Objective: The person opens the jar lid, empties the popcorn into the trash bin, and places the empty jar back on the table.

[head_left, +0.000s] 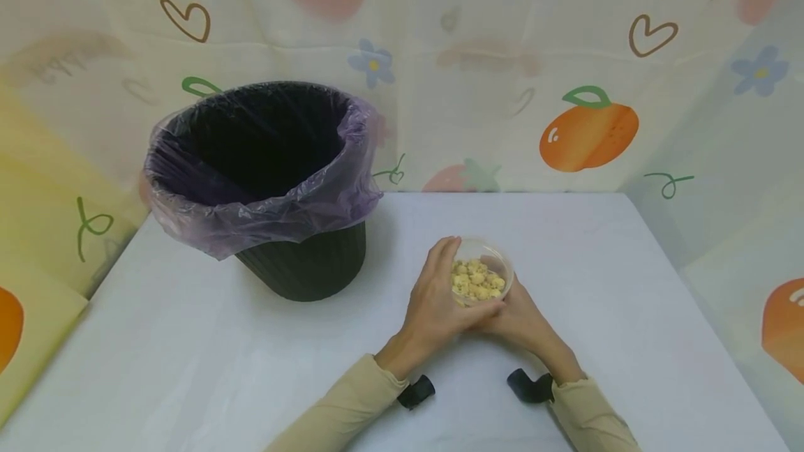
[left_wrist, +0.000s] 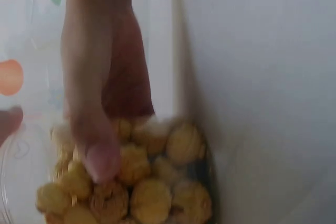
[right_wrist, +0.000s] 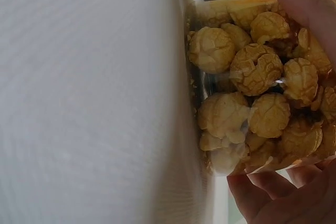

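Observation:
Between both hands is a round clear plastic tub [head_left: 500, 257] with no lid visible on it. Rounded yellow popcorn [head_left: 477, 280] fills its lower part and shows in close-up through the clear wall in the right wrist view [right_wrist: 257, 69]. My left hand [head_left: 430, 302] grips the tub from the left, with fingers along its far left side and the thumb across the near side. From the right, my right hand [head_left: 521, 316] holds the tub; its fingers are partly hidden behind it. The tub's base appears at or close to the table surface.
A black bin [head_left: 308, 264] lined with a translucent purple bag [head_left: 270, 218] stands on the white table [head_left: 565, 229], left of and beyond the hands. A patterned curtain [head_left: 477, 110] hangs behind the table and at both sides. Black wrist devices [head_left: 530, 386] sit by the sleeves.

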Demonstrator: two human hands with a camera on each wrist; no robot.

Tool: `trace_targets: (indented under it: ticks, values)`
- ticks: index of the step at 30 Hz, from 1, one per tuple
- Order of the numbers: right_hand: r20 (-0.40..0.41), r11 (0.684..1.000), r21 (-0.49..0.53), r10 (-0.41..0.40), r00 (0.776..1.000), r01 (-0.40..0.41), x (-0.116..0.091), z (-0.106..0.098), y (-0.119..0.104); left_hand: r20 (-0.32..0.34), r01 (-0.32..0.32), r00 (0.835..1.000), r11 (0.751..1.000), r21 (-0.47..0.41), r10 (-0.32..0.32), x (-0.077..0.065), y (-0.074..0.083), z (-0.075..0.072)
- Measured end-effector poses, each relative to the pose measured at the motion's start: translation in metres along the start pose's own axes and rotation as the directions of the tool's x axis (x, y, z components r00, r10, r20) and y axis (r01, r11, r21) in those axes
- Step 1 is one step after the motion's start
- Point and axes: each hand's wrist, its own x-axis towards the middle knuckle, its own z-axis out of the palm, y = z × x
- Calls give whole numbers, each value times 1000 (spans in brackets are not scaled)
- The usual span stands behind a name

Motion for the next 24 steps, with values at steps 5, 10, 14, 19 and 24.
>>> trace_targets:
  ticks: [5, 10, 14, 19, 24]
  values:
    - [3, 1000, 18, -10, 1000, 10, 0, 0, 1, -14, 20, 1000, 999, 40, -20, -3, 4, 0]
    - [26, 1000, 18, -12, 1000, 12, 0, -1, 4, 123, 27, 992, 998, 58, -34, 5, 1, -13]
    - [57, 999, 37, -26, 998, 24, 0, -2, 4, 307, -3, 952, 999, -38, 14, 13, -9, -28]
    - [89, 998, 37, -55, 995, 52, -2, -4, 4, 435, -40, 894, 986, -162, 107, 20, -23, -40]
    - [88, 998, 36, -51, 995, 48, -2, -4, 2, 389, -74, 910, 980, -184, 142, 20, -26, -36]
